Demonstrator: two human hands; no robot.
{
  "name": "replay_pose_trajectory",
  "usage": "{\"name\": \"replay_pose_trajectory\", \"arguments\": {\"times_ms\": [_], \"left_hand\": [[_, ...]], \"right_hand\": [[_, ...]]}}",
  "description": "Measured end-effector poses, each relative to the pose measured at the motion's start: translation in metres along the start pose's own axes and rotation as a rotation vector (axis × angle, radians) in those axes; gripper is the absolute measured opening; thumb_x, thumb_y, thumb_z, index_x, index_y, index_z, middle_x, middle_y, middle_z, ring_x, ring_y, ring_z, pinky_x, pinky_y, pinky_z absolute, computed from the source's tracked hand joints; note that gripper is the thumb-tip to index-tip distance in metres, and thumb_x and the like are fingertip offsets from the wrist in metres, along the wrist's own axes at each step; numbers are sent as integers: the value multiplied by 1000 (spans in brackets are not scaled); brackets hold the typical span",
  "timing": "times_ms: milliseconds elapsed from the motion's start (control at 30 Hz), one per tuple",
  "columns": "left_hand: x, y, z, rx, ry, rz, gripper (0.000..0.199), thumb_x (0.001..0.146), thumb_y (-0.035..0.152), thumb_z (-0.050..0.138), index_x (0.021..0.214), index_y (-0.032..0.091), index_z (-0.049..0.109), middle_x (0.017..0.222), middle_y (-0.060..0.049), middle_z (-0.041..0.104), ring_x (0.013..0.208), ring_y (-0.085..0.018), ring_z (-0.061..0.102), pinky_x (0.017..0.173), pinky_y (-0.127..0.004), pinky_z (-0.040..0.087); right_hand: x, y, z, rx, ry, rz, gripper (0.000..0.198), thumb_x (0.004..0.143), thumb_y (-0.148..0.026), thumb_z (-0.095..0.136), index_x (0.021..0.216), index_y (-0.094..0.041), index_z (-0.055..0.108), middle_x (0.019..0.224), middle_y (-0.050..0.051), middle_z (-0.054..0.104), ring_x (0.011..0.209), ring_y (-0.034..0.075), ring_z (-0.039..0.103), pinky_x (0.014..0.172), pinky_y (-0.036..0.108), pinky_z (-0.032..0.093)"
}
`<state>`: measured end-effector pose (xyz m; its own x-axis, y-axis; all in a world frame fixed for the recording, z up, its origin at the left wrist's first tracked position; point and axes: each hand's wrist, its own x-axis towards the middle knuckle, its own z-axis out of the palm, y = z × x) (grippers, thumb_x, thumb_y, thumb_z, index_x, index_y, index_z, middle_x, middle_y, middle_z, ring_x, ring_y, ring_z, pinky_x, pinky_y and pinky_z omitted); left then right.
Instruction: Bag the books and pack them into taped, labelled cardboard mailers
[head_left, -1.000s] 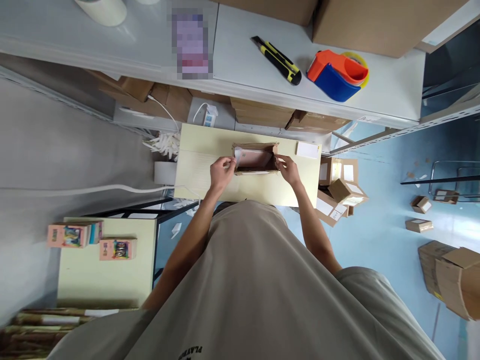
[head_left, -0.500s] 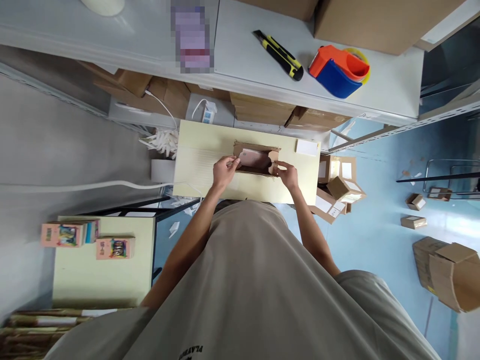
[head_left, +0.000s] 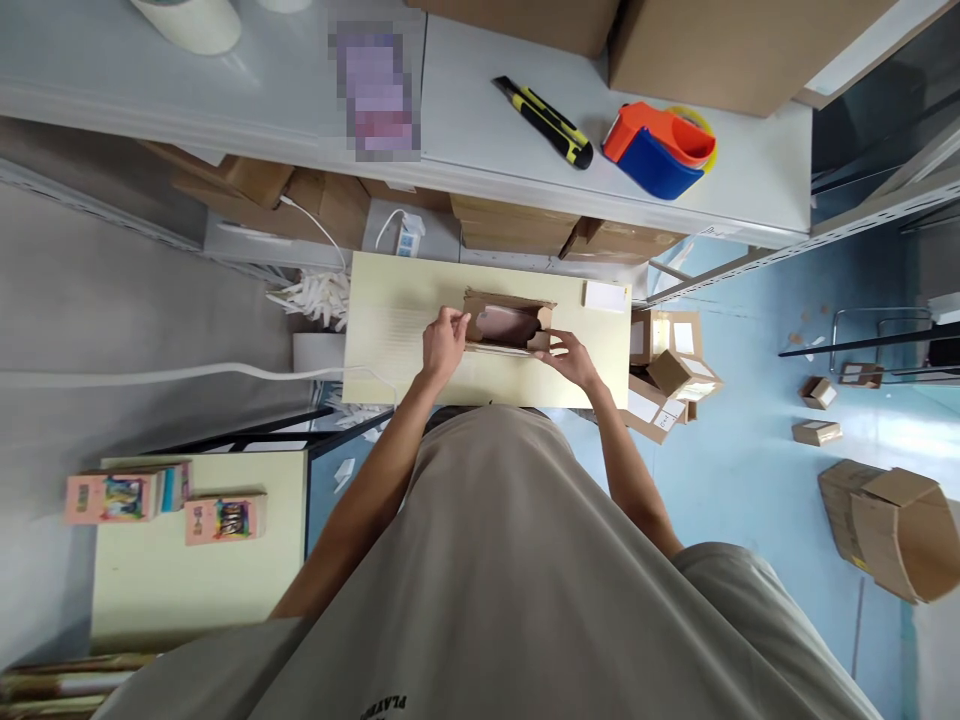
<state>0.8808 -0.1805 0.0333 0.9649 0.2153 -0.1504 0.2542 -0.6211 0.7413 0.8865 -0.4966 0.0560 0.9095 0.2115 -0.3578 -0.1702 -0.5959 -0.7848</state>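
Cardboard box (head_left: 517,302) near the far edge of the tabletop (head_left: 397,310) is best kept square, left hand (head_left: 444,346) and right hand (head_left: 573,362) pinching opposite ends.

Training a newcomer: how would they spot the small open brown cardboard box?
Find the pale yellow table beside the long grey shelf. Between the left hand and right hand sits the box, something pinkish inside, the only brown one on that table.

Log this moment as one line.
box: open, pinkish item inside | left hand: touching left end | right hand: touching right end | cutter: on shelf
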Motion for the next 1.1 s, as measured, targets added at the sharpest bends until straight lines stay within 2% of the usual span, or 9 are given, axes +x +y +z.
{"name": "replay_pose_trajectory", "arguments": {"times_ms": [133, 200, 267, 333, 467, 633, 733, 867, 1100], "left_hand": [[14, 6, 0, 36, 25, 120, 58, 121, 55, 46, 165, 20, 56, 138, -19, 81, 129, -31, 78, 111, -38, 58], [19, 9, -3, 93, -40, 172, 69, 117, 61, 55, 174, 22, 50, 145, -19, 76, 133, -35, 75, 112, -40, 58], [22, 9, -6, 155, -119, 190, 76, 110, 57, 70, 176, 25, 50, 149, -19, 71, 134, -38, 74, 111, -43, 60], [23, 6, -8, 188, -145, 182, 74, 105, 44, 80, 173, 27, 55, 151, -18, 68, 134, -40, 72, 112, -45, 60], [22, -3, -7, 133, -98, 200, 59, 99, 25, 84, 155, 27, 67, 148, -17, 67, 139, -38, 70, 119, -47, 58], [21, -16, 1, 49, -128, 232, 33, 99, 18, 79, 130, 26, 77, 133, -13, 71, 123, -32, 75, 113, -46, 62], [21, -27, 2, 41, -114, 213, 23, 97, 19, 79, 120, 26, 81, 139, -12, 68, 110, -27, 78, 109, -44, 65], [18, -37, 6, 11, -110, 187, 21, 98, 19, 80, 117, 25, 85, 138, -11, 69, 98, -23, 80, 108, -45, 66], [15, -27, 17, -97, -15, 63, 11, 100, 16, 78, 105, 21, 86, 121, -10, 75, 95, -22, 79, 102, -40, 68]], "right_hand": [[11, -2, 6, -138, 109, 76, 46, 110, -59, 73, 134, -21, 76, 139, 16, 84, 112, 31, 86, 99, 43, 67], [25, -6, 12, -260, 184, 111, 51, 114, -59, 68, 144, -19, 70, 127, 16, 88, 110, 34, 85, 101, 46, 65], [36, -9, 15, -345, 227, 117, 64, 115, -58, 66, 163, -17, 58, 122, 16, 88, 109, 36, 84, 98, 47, 65], [42, -9, 16, -389, 233, 70, 69, 116, -56, 63, 173, -20, 49, 128, 16, 85, 105, 34, 84, 92, 44, 65], [37, 0, 12, -389, 224, -51, 47, 118, -47, 57, 160, -27, 65, 153, 16, 71, 100, 26, 84, 86, 37, 65], [37, 7, 11, -317, 205, -12, 38, 108, -25, 57, 144, -26, 70, 139, 11, 76, 95, 25, 82, 88, 41, 68], [39, 10, 10, -280, 166, -61, 40, 104, -21, 56, 140, -24, 73, 139, 12, 75, 96, 24, 83, 94, 42, 70], [32, 18, 9, -160, 110, -96, 40, 101, -32, 66, 138, -24, 79, 150, 13, 73, 101, 26, 85, 90, 41, 74], [20, 23, 28, 103, 229, 2, 52, 103, -61, 71, 137, -23, 85, 150, 14, 80, 112, 30, 87, 102, 44, 73]]}}
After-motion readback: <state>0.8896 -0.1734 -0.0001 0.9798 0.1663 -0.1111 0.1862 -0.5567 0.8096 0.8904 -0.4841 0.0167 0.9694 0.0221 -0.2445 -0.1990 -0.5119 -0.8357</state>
